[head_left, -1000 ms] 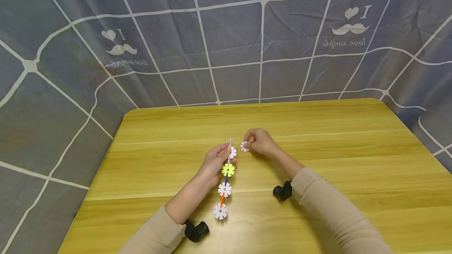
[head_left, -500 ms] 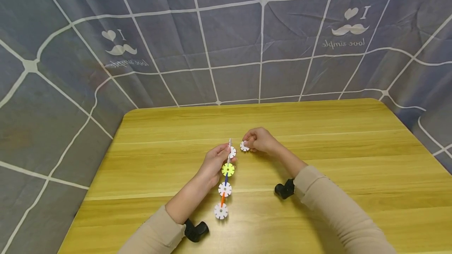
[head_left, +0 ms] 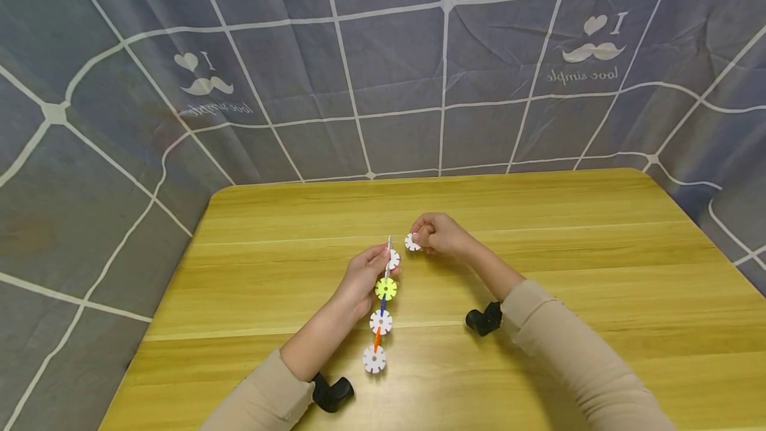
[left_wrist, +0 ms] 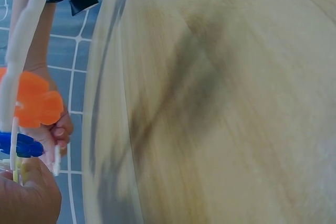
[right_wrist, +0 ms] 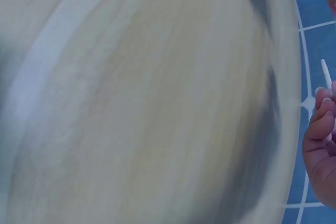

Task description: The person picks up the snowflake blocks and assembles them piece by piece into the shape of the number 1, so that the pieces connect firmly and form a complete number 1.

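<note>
My left hand (head_left: 358, 279) grips the far end of a chain of notched plastic building discs. Toward me the chain runs through a yellow disc (head_left: 385, 288), an edge-on blue one, a white disc (head_left: 380, 322), an edge-on orange one and a white end disc (head_left: 374, 359). In the left wrist view the orange disc (left_wrist: 38, 102) and blue disc (left_wrist: 23, 145) show close up. A loose white disc (head_left: 410, 242) is pinched between the thumb and fingers of my right hand (head_left: 441, 234), just right of the chain's far end and apart from it. Fingers partly cover the far discs.
Both hands are over a wood-grain table (head_left: 287, 218). A grey curtain with white grid lines (head_left: 395, 72) hangs behind it and to the sides. Black wrist-worn devices (head_left: 332, 394) sit under both sleeves' cuffs.
My right hand has moved slightly away from me and to the left with the white disc. The left hand and the chain have stayed almost still.
</note>
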Tool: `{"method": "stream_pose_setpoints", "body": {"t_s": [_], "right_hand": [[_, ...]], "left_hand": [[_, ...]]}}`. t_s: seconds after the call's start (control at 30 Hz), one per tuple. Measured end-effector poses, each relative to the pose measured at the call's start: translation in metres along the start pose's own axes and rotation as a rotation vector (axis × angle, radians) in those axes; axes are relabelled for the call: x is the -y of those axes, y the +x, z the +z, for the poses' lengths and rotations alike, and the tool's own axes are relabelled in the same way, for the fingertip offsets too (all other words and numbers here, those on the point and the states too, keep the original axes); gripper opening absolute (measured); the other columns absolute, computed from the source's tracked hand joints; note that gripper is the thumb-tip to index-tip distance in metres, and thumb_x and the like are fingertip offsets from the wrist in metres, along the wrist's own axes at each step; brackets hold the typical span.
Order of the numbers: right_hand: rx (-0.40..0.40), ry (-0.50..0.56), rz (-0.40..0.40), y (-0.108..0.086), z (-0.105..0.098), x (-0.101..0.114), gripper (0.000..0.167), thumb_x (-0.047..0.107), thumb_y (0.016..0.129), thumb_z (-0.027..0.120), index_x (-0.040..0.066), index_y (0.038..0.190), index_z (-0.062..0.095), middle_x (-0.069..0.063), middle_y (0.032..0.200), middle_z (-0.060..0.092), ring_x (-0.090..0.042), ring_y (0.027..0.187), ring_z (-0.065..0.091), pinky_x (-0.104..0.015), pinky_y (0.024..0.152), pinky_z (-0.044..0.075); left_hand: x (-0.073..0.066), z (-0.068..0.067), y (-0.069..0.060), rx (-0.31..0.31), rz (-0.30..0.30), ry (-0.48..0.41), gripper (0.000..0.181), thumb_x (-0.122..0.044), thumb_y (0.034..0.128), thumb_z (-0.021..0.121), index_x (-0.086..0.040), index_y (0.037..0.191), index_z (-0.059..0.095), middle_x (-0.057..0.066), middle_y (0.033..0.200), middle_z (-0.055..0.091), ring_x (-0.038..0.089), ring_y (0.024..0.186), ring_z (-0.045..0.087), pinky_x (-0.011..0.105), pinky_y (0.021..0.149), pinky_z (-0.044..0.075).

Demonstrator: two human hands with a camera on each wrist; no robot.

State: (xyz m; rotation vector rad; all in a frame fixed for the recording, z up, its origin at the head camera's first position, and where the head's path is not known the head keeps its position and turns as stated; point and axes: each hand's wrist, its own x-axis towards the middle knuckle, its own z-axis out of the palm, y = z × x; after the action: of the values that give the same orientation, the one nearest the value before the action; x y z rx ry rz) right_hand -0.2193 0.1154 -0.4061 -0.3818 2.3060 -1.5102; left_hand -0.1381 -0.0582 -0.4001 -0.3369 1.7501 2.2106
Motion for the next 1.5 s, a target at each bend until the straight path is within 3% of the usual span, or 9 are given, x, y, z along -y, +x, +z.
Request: {"method": "stream_pose_setpoints", "body": {"t_s": [0.3,0.43,0.9,1.13,1.5], "right_hand": [[-0.015,0.07,-0.055,0.003,0.003,0.014,0.015,0.002,0.092,0.054,-0.006,0.105,0.055,-0.002,0.061,0.051,-0.014,0.057,0.047,-0.026,0.055,0.042],[-0.015,0.087,-0.078,0.002,0.004,0.02,0.016,0.001,0.092,0.054,-0.006,0.106,0.055,-0.002,0.061,0.05,-0.012,0.056,0.046,-0.027,0.055,0.041],[0.036,0.039,-0.128,-0.002,0.006,0.031,0.013,0.0,0.092,0.054,-0.006,0.103,0.059,-0.004,0.063,0.05,-0.014,0.055,0.043,-0.028,0.054,0.038],[0.082,-0.009,-0.173,-0.003,0.004,0.038,0.012,-0.002,0.092,0.053,-0.007,0.1,0.06,-0.003,0.065,0.05,-0.013,0.056,0.041,-0.025,0.053,0.036],[0.054,-0.003,-0.201,-0.007,0.007,0.045,0.011,-0.004,0.09,0.054,-0.009,0.096,0.061,-0.005,0.068,0.056,-0.011,0.056,0.043,-0.019,0.051,0.037]], "left_hand": [[0.001,-0.001,-0.004,0.038,0.031,-0.025,0.042,-0.016,0.097,0.051,0.008,0.131,0.045,0.011,0.098,0.062,0.007,0.07,0.059,0.02,0.064,0.053],[0.002,0.0,-0.002,0.025,0.011,-0.008,0.039,-0.014,0.0981,0.048,0.006,0.132,0.045,0.012,0.101,0.062,0.006,0.069,0.058,0.019,0.063,0.052],[0.004,0.003,-0.003,0.033,0.0,0.023,0.038,-0.011,0.098,0.047,0.003,0.133,0.045,0.019,0.11,0.063,0.006,0.068,0.059,0.019,0.064,0.052],[0.005,0.006,-0.005,0.033,0.04,0.041,0.038,-0.012,0.0975,0.049,0.005,0.131,0.045,0.023,0.116,0.06,0.006,0.067,0.059,0.017,0.064,0.05],[0.001,0.01,-0.007,0.003,0.058,0.017,0.039,-0.009,0.0973,0.048,0.006,0.133,0.043,0.023,0.113,0.062,0.007,0.066,0.059,0.019,0.064,0.052]]}}
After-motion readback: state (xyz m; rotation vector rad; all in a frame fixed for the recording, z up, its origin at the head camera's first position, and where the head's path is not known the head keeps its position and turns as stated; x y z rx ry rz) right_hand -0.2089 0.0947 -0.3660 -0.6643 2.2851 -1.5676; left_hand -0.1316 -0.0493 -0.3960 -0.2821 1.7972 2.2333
